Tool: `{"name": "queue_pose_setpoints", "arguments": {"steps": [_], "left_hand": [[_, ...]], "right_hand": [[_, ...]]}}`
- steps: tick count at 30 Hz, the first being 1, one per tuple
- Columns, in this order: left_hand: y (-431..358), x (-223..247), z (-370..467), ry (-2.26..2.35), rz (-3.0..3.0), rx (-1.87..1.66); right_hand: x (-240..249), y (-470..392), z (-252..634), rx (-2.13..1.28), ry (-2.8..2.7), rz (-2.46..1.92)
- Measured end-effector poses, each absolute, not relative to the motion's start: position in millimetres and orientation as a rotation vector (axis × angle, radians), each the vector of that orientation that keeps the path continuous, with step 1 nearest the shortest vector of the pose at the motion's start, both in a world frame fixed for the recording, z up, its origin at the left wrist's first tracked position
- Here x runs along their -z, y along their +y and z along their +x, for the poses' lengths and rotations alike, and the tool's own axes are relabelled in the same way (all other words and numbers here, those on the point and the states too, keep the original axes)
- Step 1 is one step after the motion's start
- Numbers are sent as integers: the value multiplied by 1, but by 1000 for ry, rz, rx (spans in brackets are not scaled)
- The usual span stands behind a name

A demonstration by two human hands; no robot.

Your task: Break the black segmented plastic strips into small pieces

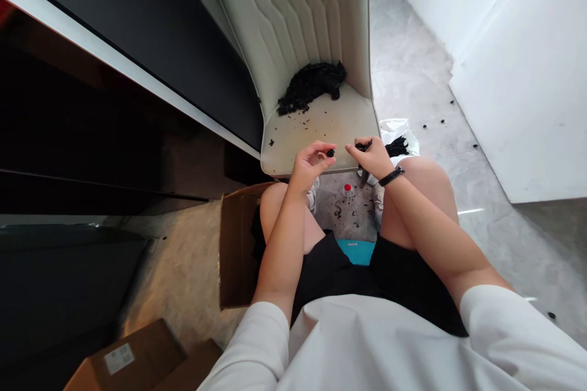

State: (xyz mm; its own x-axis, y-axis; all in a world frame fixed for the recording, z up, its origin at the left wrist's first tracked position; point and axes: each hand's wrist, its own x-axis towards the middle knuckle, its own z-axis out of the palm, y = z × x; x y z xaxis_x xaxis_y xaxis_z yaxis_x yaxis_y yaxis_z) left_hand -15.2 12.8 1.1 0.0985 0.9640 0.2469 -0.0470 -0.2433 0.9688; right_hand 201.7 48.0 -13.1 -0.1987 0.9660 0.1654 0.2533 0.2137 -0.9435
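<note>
Between the thumb and fingertips of my left hand [312, 162] is a small round black piece [331, 153]. My right hand [376, 157], with a black band [392, 176] on its wrist, is closed around a dark, narrow object [364, 146]; I cannot make out its kind. A dark part of it also shows below the hand. The two hands face each other, a little apart, over the front edge of a pale padded chair [316, 162]. On the seat, against the backrest, lies a heap of black crumpled pieces [312, 84], with small black scraps scattered in front.
Beside my right knee is a white plastic bag [395, 128] with black pieces. A red-capped container [348, 189] and black scraps lie on the floor between my feet. An open cardboard box [236, 250] stands by my left leg. A dark cabinet [114, 104] borders the left.
</note>
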Motion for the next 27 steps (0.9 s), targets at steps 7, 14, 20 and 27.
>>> {"name": "queue_pose_setpoints", "arguments": {"steps": [7, 14, 20, 27], "left_hand": [[10, -4, -13, 1247, 1849, -1246], [9, 2, -2, 1212, 1903, -1203], [10, 3, 7, 1203, 1879, -1182], [11, 4, 6, 1218, 1853, -1173]], "right_hand": [[16, 30, 198, -1216, -1620, -1022], [16, 21, 202, -1335, -1645, -911], [11, 25, 232, -1180, -1604, -1020], [50, 83, 318, -523, -1390, -1638]]}}
